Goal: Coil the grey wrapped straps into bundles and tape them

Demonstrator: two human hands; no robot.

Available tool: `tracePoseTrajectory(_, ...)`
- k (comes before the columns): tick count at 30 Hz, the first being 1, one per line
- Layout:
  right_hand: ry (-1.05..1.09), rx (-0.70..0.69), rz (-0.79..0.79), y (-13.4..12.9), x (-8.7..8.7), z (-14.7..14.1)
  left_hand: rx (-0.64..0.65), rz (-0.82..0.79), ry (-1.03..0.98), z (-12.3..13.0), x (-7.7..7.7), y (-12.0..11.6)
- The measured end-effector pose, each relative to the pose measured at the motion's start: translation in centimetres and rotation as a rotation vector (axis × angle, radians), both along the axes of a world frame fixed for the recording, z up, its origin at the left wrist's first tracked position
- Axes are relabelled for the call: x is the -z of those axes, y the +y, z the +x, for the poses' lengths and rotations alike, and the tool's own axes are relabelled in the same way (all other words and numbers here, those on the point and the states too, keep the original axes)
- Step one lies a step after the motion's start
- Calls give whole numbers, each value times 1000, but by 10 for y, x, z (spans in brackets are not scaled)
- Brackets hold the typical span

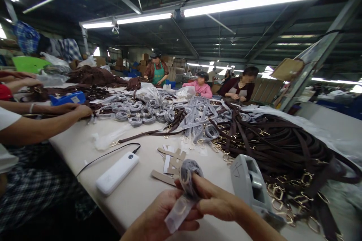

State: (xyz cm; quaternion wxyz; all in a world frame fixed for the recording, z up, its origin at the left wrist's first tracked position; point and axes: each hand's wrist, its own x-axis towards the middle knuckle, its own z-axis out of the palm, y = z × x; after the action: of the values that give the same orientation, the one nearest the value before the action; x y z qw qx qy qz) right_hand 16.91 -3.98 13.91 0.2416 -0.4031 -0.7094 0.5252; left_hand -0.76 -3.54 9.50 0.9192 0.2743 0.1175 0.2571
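Observation:
Between my two hands is a rolled strap in clear plastic wrap (189, 171), with a gold ring showing through its loose end. My left hand (161, 211) supports that loose end from below, fingers curled round it. From the right, my right hand (216, 197) grips the coil, thumb and fingers pressed on its side. Just right of my hands stands a grey tape dispenser (247, 180). Beyond my fingers lie several tan card strips (174, 162). A white power bank (117, 173) with a black cable rests to the left.
Dark brown straps (283, 139) with gold clasps are heaped at the right. Wrapped coils (147, 113) fill the table's middle. A co-worker's arms (51, 116) reach in from the left near a blue tape dispenser (68, 98). Several people work across the table.

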Motion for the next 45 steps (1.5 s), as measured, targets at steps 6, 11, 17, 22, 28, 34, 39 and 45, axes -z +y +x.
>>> tracePoseTrajectory(6, 407, 71, -227, 8, 28, -16, -265, 267, 303, 5, 28, 7)
tracePoseTrajectory(11, 760, 112, -318, 8, 31, -36, -741, 520, 416, 0, 47, 13)
tracePoseTrajectory(17, 861, 196, -375, 15, 30, -51, -929, 748, 472, -6, 46, 17)
tracePoseTrajectory(22, 957, 393, -407, 22, 45, -63, -1002, 825, 595, -9, 44, 15)
tracePoseTrajectory(28, 916, 407, -342, 25, 59, -70, -992, 723, 498, -10, 55, 19)
tracePoseTrajectory(34, 961, 438, -358, 24, 49, -73, -1042, 820, 451, -12, 45, 21)
tracePoseTrajectory(39, 842, 510, -311, 23, 46, -73, -926, 645, 472, -8, 48, 27)
tracePoseTrajectory(45, 712, 428, -161, 27, 60, -62, -783, 671, 355, -6, 57, 34)
